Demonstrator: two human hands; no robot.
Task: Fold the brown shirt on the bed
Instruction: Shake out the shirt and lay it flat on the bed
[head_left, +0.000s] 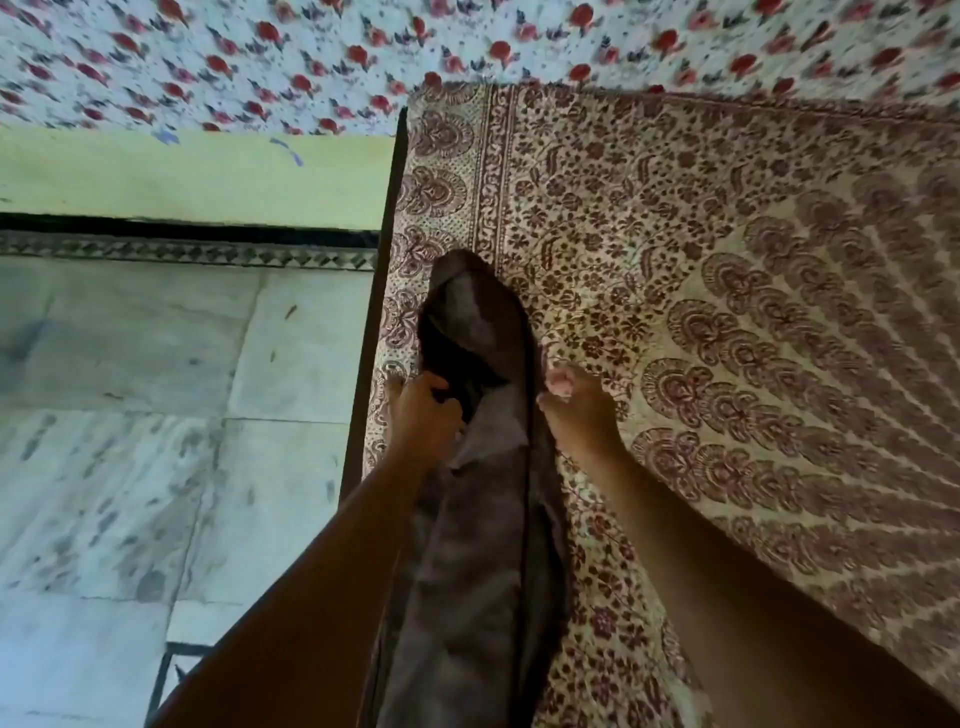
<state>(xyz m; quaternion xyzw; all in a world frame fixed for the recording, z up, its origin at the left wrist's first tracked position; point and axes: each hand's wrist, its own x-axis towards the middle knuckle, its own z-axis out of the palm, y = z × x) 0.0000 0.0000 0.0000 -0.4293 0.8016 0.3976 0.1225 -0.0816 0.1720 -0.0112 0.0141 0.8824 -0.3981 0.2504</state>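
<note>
The brown shirt (478, 519) lies bunched in a long narrow strip along the left edge of the bed, running from the bottom of the view up to a rounded end. My left hand (423, 410) grips a dark fold on the shirt's left side, fingers curled into the cloth. My right hand (574, 405) presses against the shirt's right edge with its fingers curled; whether it pinches the cloth I cannot tell. Both forearms reach in from the bottom.
The bed is covered by a cream sheet with maroon floral print (727, 286). Its dark wooden frame edge (371, 332) runs along the left. Beyond that lies a grey marble floor (130, 415). A white cloth with red flowers (363, 52) spreads across the top.
</note>
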